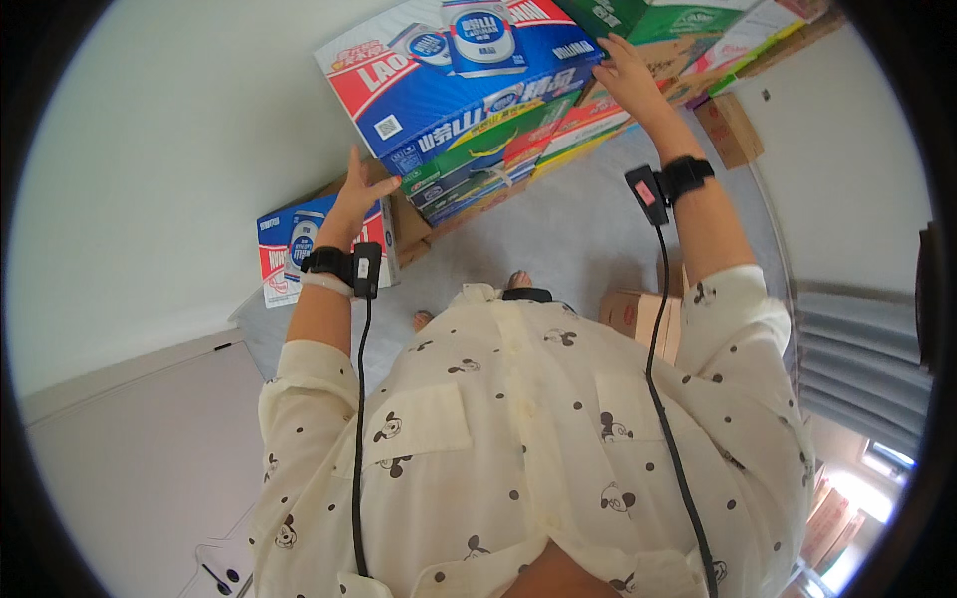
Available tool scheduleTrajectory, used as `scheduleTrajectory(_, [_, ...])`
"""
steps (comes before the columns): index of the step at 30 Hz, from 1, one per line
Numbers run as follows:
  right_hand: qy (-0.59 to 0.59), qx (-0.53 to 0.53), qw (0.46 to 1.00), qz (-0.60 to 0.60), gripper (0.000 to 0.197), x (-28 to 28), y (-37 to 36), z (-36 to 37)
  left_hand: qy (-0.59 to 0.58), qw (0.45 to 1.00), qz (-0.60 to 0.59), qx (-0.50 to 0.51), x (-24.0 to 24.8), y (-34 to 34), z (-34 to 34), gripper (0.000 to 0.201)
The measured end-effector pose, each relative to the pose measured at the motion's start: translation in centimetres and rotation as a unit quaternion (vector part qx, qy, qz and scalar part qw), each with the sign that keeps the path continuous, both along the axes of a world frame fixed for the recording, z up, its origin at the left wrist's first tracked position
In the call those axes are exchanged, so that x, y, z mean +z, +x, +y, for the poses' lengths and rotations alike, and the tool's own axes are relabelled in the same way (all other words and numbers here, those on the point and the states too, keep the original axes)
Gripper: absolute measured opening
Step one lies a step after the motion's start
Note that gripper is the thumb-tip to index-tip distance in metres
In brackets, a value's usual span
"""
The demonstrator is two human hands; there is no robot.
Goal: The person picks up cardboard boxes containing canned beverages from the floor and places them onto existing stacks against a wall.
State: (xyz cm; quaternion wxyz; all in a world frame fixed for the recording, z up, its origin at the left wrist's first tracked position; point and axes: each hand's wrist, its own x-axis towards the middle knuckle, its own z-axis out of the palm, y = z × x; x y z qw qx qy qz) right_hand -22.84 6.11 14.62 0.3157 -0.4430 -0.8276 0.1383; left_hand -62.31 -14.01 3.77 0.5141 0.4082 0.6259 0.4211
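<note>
A large blue, white and red carton (439,90) printed with drink cans lies on top of a stack of boxes against the wall. My left hand (351,199) is at its near left corner, thumb along the front edge and fingers at the left end. At the carton's right end is my right hand (630,80), with fingertips against the edge. Between them, my two hands hold the carton. Under its front edge sits a green carton (478,149). A smaller blue, white and red carton (289,249) stands low, beside my left wrist.
Green cartons (668,35) and other colourful boxes continue the row to the right. A brown cardboard box (730,132) stands on the grey floor (558,234), with another cardboard box (638,319) by my right side. A grey curtain (857,344) hangs far right; a pale door (150,448) is at lower left.
</note>
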Motion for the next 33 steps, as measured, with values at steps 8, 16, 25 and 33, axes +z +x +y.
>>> scheduleTrajectory(8, [-0.015, 0.023, 0.999, -0.031, 0.040, 0.6, -2.6, -4.1, -0.159, 0.968, -0.161, 0.112, -6.2, -3.9, -11.0, 0.063])
scheduleTrajectory(16, [-0.195, 0.204, 0.957, -0.064, 0.034, 1.2, -14.2, -15.0, -0.166, 0.875, -0.348, 0.292, -13.3, -9.0, -22.2, 0.047])
scheduleTrajectory(25, [-0.441, 0.313, 0.815, -0.207, 0.040, -21.0, -26.1, -20.4, -0.230, 0.827, -0.295, 0.420, -18.0, -15.1, -31.6, 0.053])
scheduleTrajectory(33, [-0.553, 0.060, 0.797, -0.237, 0.070, -39.5, -35.1, -23.9, -0.128, 0.936, 0.002, 0.329, -24.6, -35.4, -29.2, 0.071])
